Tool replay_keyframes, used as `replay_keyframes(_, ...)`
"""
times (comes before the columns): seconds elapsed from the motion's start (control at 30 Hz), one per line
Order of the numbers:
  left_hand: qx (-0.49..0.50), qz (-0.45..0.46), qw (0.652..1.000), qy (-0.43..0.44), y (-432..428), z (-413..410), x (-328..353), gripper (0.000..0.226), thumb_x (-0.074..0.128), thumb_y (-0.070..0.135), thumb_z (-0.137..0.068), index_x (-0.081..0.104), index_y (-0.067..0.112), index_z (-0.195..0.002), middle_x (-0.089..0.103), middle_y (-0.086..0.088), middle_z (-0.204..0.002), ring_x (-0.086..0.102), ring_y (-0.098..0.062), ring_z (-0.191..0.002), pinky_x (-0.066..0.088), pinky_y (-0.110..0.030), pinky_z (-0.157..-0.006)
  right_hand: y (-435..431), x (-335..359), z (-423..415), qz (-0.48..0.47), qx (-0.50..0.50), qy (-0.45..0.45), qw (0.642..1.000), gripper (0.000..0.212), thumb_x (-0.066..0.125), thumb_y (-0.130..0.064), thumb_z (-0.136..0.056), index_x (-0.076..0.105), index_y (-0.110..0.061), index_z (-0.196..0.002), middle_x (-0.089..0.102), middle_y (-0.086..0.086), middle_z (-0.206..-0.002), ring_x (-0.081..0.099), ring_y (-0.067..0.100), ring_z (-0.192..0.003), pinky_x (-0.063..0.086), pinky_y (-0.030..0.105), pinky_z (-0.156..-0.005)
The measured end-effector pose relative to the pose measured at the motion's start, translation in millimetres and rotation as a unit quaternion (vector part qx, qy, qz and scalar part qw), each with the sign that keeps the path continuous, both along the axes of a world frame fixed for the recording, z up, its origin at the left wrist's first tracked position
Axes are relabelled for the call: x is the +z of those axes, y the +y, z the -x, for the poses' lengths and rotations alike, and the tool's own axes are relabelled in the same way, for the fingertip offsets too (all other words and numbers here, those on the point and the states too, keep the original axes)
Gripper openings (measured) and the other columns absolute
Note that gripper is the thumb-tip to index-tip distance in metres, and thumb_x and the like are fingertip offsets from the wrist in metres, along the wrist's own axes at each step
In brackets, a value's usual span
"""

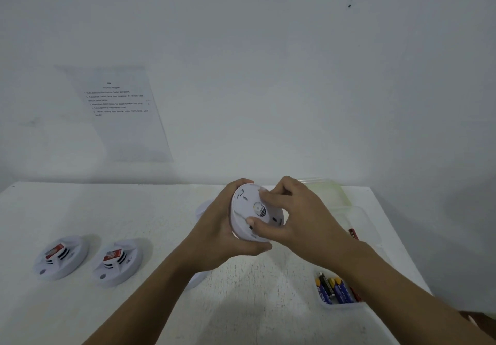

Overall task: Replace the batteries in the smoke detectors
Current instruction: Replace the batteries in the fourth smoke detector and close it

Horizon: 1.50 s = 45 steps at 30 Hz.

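Snugly cupped round white plastic smoke detector [244,204] in left hand [218,228]; pinched its flat back with right hand [296,214].

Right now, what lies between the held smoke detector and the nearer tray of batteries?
Head view: only the right hand and its forearm cross from smoke detector toward nearer tray; the table showing beneath them is bare.

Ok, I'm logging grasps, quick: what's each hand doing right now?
Left hand: holding the detector, fingers curled round its rim.
Right hand: pinching the same detector's back.
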<state>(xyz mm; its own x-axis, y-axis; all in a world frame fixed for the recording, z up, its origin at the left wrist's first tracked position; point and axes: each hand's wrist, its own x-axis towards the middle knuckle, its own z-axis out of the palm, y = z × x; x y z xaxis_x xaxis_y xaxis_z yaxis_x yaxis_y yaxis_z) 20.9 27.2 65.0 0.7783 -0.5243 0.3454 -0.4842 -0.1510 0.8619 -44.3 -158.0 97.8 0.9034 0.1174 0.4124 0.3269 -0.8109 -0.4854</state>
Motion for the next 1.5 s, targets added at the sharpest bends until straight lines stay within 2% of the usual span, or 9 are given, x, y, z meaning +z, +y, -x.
replay_keyframes(0.2,-0.01,0.014,1.0,0.016,-1,-3,-6,0.081,0.085,-0.015,-0.067,0.048,0.002,-0.137,0.066,-0.009,-0.125,0.065,-0.022,-0.116,0.059,-0.035,-0.094,6,-4,-2,-0.019,-0.026,0.003,0.999,0.052,0.056,-0.065,-0.083,0.07,-0.024,-0.112,0.043,-0.008,-0.089,0.042,0.008,-0.088,0.035,0.015,-0.073)
replay_keyframes(0.33,-0.011,0.016,1.0,-0.001,-5,2,0,0.082,0.091,-0.002,-0.065,0.051,0.019,-0.133,0.067,0.007,-0.121,0.065,-0.019,-0.116,0.058,-0.024,-0.089,10,-6,-2,-0.019,-0.047,-0.022,0.998,0.065,0.048,-0.072,-0.078,0.071,-0.019,-0.109,0.046,-0.005,-0.087,0.047,0.012,-0.085,0.044,0.023,-0.072)
replay_keyframes(0.43,0.0,0.006,1.0,-0.014,-7,4,2,0.079,0.093,0.008,-0.065,0.054,0.029,-0.13,0.068,0.01,-0.121,0.066,-0.018,-0.115,0.059,-0.028,-0.091,11,-9,-3,-0.011,-0.056,-0.039,0.998,0.068,0.049,-0.072,-0.076,0.071,-0.016,-0.107,0.047,-0.003,-0.085,0.048,0.014,-0.082,0.044,0.025,-0.07)
replay_keyframes(0.53,0.008,-0.006,1.0,-0.025,-6,4,5,0.081,0.096,0.017,-0.063,0.054,0.036,-0.129,0.067,0.014,-0.122,0.065,-0.014,-0.116,0.056,-0.019,-0.089,9,-9,-4,-0.03,-0.052,-0.047,0.997,0.065,0.056,-0.072,-0.075,0.072,-0.017,-0.107,0.048,-0.005,-0.085,0.051,0.013,-0.079,0.047,0.026,-0.068)
replay_keyframes(0.6,0.006,-0.01,1.0,-0.024,-5,3,4,0.085,0.095,0.01,-0.061,0.052,0.027,-0.132,0.067,0.013,-0.121,0.065,-0.012,-0.116,0.055,-0.017,-0.087,5,-6,-4,-0.063,-0.037,-0.049,0.996,0.059,0.062,-0.07,-0.075,0.073,-0.019,-0.102,0.05,-0.005,-0.088,0.054,0.011,-0.08,0.05,0.027,-0.068)
replay_keyframes(0.73,0.003,-0.028,0.998,-0.048,-3,-5,4,0.091,0.097,0.01,-0.062,0.048,0.014,-0.139,0.065,0.003,-0.128,0.062,-0.022,-0.121,0.058,-0.035,-0.095,-3,0,0,-0.076,0.008,-0.019,0.997,0.062,0.066,-0.072,-0.074,0.069,-0.026,-0.117,0.049,-0.013,-0.101,0.054,0.009,-0.098,0.051,0.022,-0.075)
replay_keyframes(0.83,-0.003,-0.044,0.998,-0.041,-2,-7,2,0.092,0.097,0.013,-0.063,0.047,0.016,-0.14,0.063,0.003,-0.13,0.061,-0.024,-0.122,0.058,-0.034,-0.094,-9,1,2,-0.047,0.014,0.0,0.999,0.065,0.066,-0.07,-0.076,0.064,-0.027,-0.124,0.049,-0.015,-0.106,0.052,0.006,-0.102,0.051,0.021,-0.078)
replay_keyframes(1.03,-0.015,-0.042,0.999,-0.015,-2,-6,-3,0.091,0.096,0.013,-0.063,0.049,0.017,-0.141,0.064,0.001,-0.132,0.06,-0.024,-0.124,0.055,-0.032,-0.099,-9,1,0,0.042,0.021,-0.017,0.999,0.06,0.056,-0.068,-0.08,0.061,-0.019,-0.114,0.051,-0.009,-0.1,0.05,0.009,-0.09,0.048,0.024,-0.074)
replay_keyframes(1.5,-0.023,-0.022,0.999,-0.04,1,2,13,0.088,0.095,0.015,-0.063,0.048,0.024,-0.138,0.065,0.011,-0.128,0.062,-0.018,-0.121,0.056,-0.028,-0.096,-13,-3,0,-0.079,0.031,-0.066,0.994,0.043,0.074,-0.056,-0.079,0.076,-0.028,-0.112,0.063,-0.013,-0.109,0.058,0.003,-0.094,0.052,0.024,-0.079)
